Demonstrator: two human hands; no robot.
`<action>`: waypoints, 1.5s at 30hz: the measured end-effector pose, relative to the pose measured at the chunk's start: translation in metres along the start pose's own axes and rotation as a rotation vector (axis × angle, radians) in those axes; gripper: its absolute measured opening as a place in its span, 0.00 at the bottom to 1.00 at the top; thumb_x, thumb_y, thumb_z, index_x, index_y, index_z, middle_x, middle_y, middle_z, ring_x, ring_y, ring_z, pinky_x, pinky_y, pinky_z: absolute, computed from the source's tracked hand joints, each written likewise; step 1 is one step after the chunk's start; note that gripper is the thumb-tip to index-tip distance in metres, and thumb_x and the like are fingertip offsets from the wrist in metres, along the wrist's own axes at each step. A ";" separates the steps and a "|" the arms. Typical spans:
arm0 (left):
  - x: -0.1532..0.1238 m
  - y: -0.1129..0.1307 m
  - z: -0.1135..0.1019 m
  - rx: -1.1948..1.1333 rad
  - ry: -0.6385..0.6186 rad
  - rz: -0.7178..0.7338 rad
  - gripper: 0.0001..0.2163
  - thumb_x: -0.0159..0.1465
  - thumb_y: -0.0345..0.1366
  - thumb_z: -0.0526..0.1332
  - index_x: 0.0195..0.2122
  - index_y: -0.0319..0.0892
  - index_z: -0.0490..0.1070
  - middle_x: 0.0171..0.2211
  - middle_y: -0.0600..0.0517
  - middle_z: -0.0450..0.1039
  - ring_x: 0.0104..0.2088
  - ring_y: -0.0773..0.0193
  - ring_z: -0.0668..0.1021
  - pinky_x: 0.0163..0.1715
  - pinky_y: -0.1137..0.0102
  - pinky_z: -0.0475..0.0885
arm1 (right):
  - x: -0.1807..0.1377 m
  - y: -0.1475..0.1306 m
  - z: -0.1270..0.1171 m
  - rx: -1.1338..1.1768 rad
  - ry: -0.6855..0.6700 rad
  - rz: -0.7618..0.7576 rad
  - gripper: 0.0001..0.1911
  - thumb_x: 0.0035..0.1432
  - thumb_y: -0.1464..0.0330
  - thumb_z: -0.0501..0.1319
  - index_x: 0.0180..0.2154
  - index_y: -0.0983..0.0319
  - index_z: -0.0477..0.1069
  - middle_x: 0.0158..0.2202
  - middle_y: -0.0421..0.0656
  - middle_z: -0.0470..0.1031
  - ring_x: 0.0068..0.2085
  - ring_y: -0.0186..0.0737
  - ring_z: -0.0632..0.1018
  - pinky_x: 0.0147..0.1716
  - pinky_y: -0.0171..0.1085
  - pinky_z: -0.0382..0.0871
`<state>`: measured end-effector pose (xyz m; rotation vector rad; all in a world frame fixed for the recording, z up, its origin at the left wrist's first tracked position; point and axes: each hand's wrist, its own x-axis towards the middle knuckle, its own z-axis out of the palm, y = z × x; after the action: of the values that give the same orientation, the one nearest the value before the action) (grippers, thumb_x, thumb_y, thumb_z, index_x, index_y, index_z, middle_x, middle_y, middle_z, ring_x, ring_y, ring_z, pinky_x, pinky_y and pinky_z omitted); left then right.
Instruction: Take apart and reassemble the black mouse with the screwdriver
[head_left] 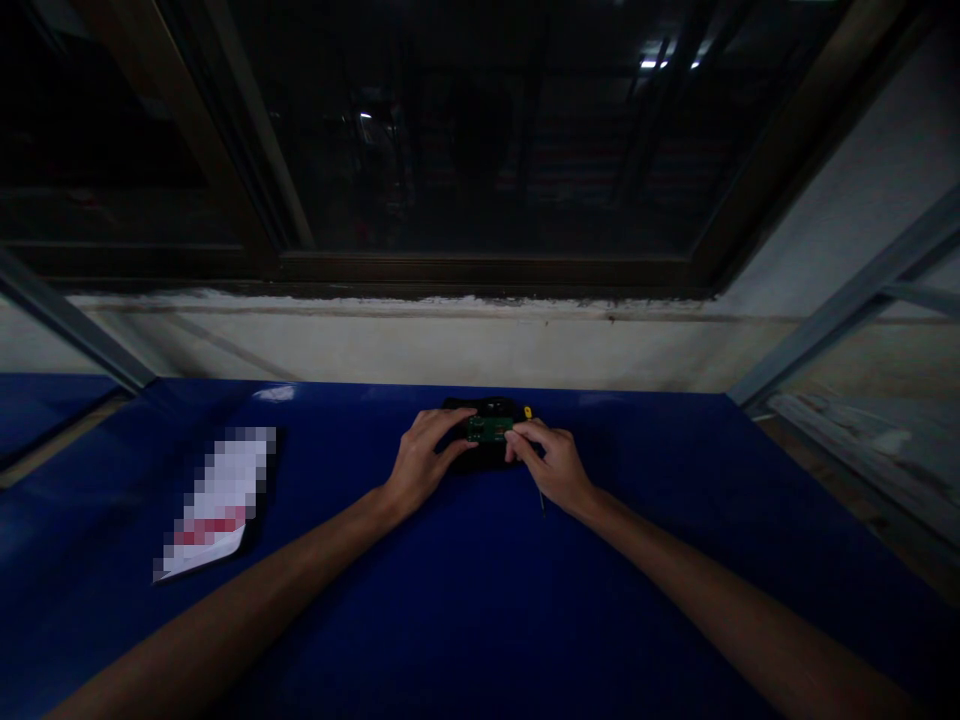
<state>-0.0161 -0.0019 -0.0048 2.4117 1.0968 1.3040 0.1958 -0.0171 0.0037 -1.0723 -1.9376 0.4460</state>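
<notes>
Surface [465, 600], blue and wide, runs out to a pale wall under a dark window [465, 130]; on its left side lies a flat card or booklet [217, 505], well apart from the work. Toward the far middle of the surface sits a small black casing [487, 455] with a green circuit board [489, 429] lying in it. The left hand [424, 460] curls round the casing's left side, fingertips on the board's left edge. The right hand [547, 460] pinches the board's right edge with thumb and forefinger, so each grip is closed on the board. A thin screwdriver [540, 497], yellow at its far end, runs under the right hand; whether that hand also holds it cannot be told. The board looks light, stiff and fragile, best taken by its bare edges, never by its tiny parts; in this dim light its detail is hard to read
</notes>
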 end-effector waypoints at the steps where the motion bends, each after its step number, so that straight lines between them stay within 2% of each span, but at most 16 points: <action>1: 0.000 0.000 0.000 0.007 0.002 -0.002 0.16 0.61 0.38 0.61 0.51 0.48 0.67 0.46 0.49 0.74 0.45 0.59 0.75 0.45 0.59 0.70 | 0.000 0.000 0.000 0.001 -0.002 -0.001 0.17 0.62 0.65 0.52 0.23 0.59 0.70 0.22 0.38 0.73 0.28 0.34 0.74 0.32 0.35 0.68; 3: 0.001 -0.001 0.000 0.025 0.006 -0.004 0.17 0.61 0.38 0.62 0.51 0.48 0.67 0.47 0.49 0.74 0.45 0.59 0.75 0.45 0.59 0.70 | -0.001 0.002 0.001 -0.003 0.011 -0.005 0.15 0.62 0.65 0.53 0.26 0.59 0.72 0.24 0.39 0.74 0.29 0.35 0.75 0.33 0.36 0.69; 5: 0.001 -0.001 0.000 0.036 0.010 -0.012 0.17 0.60 0.38 0.62 0.51 0.48 0.67 0.47 0.49 0.74 0.45 0.58 0.75 0.45 0.59 0.70 | -0.001 0.004 0.001 0.003 0.050 -0.020 0.09 0.60 0.65 0.56 0.37 0.58 0.74 0.28 0.40 0.76 0.32 0.36 0.77 0.35 0.38 0.71; 7: 0.002 0.000 -0.001 0.035 0.017 -0.031 0.17 0.60 0.39 0.62 0.51 0.48 0.67 0.46 0.50 0.74 0.45 0.58 0.75 0.45 0.59 0.70 | -0.002 0.007 0.002 0.017 0.092 -0.050 0.17 0.57 0.65 0.59 0.49 0.58 0.68 0.33 0.41 0.77 0.35 0.38 0.77 0.38 0.40 0.72; 9: 0.003 0.000 -0.001 0.033 0.015 -0.046 0.17 0.60 0.39 0.62 0.50 0.48 0.67 0.46 0.50 0.75 0.44 0.59 0.75 0.45 0.59 0.70 | -0.002 0.009 0.004 0.019 0.119 -0.079 0.23 0.55 0.66 0.61 0.54 0.57 0.65 0.36 0.43 0.77 0.36 0.38 0.78 0.39 0.41 0.73; 16: 0.002 0.002 -0.002 -0.005 -0.033 -0.057 0.21 0.60 0.42 0.62 0.55 0.50 0.64 0.46 0.49 0.74 0.45 0.58 0.74 0.46 0.59 0.70 | -0.003 0.012 0.007 -0.037 0.195 -0.100 0.20 0.56 0.67 0.61 0.51 0.55 0.68 0.35 0.43 0.77 0.35 0.38 0.78 0.38 0.41 0.75; 21: 0.003 0.001 -0.002 -0.033 -0.024 -0.048 0.18 0.60 0.41 0.61 0.52 0.49 0.67 0.46 0.49 0.74 0.46 0.58 0.74 0.46 0.57 0.69 | -0.004 0.014 0.008 -0.048 0.190 -0.101 0.19 0.57 0.66 0.61 0.51 0.54 0.68 0.34 0.42 0.76 0.34 0.38 0.78 0.37 0.40 0.75; 30: 0.003 -0.001 -0.002 -0.048 -0.038 -0.062 0.18 0.60 0.42 0.62 0.52 0.48 0.68 0.47 0.49 0.74 0.47 0.58 0.75 0.47 0.57 0.69 | -0.004 0.013 0.006 -0.044 0.175 -0.091 0.17 0.58 0.65 0.59 0.50 0.56 0.69 0.33 0.43 0.76 0.34 0.38 0.78 0.35 0.39 0.74; 32: 0.003 -0.001 -0.001 -0.074 -0.038 -0.060 0.17 0.60 0.41 0.62 0.50 0.47 0.69 0.45 0.49 0.75 0.46 0.58 0.76 0.47 0.59 0.70 | -0.004 0.011 0.005 -0.036 0.161 -0.083 0.14 0.58 0.65 0.58 0.47 0.58 0.71 0.31 0.42 0.76 0.32 0.37 0.77 0.32 0.38 0.73; 34: 0.003 -0.001 -0.002 -0.106 -0.046 -0.060 0.12 0.62 0.41 0.60 0.45 0.45 0.72 0.41 0.50 0.77 0.42 0.59 0.78 0.44 0.61 0.72 | -0.003 0.008 0.003 -0.028 0.138 -0.083 0.09 0.60 0.66 0.56 0.40 0.59 0.73 0.27 0.40 0.75 0.29 0.36 0.76 0.30 0.36 0.72; 37: 0.003 0.001 -0.003 -0.142 -0.056 -0.070 0.10 0.63 0.40 0.58 0.43 0.45 0.74 0.38 0.50 0.77 0.39 0.61 0.79 0.42 0.63 0.73 | -0.002 0.004 0.001 -0.038 0.112 -0.061 0.13 0.62 0.67 0.53 0.29 0.60 0.72 0.22 0.39 0.72 0.26 0.34 0.75 0.29 0.35 0.68; 41: 0.002 0.004 -0.003 -0.164 -0.064 -0.008 0.19 0.61 0.40 0.61 0.53 0.47 0.65 0.48 0.48 0.72 0.47 0.60 0.75 0.48 0.61 0.71 | 0.000 0.004 0.002 -0.055 0.095 -0.021 0.15 0.63 0.66 0.51 0.26 0.60 0.69 0.21 0.39 0.69 0.24 0.34 0.72 0.27 0.34 0.64; 45: 0.000 0.004 -0.001 -0.086 -0.055 0.127 0.15 0.63 0.38 0.59 0.51 0.47 0.68 0.48 0.48 0.71 0.48 0.60 0.73 0.48 0.61 0.69 | 0.001 0.008 0.004 -0.052 0.031 0.013 0.16 0.63 0.64 0.50 0.26 0.60 0.69 0.21 0.39 0.69 0.25 0.35 0.71 0.28 0.35 0.63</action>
<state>-0.0145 -0.0048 -0.0023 2.4725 0.8677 1.2849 0.1969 -0.0113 -0.0034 -1.1195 -1.9254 0.3864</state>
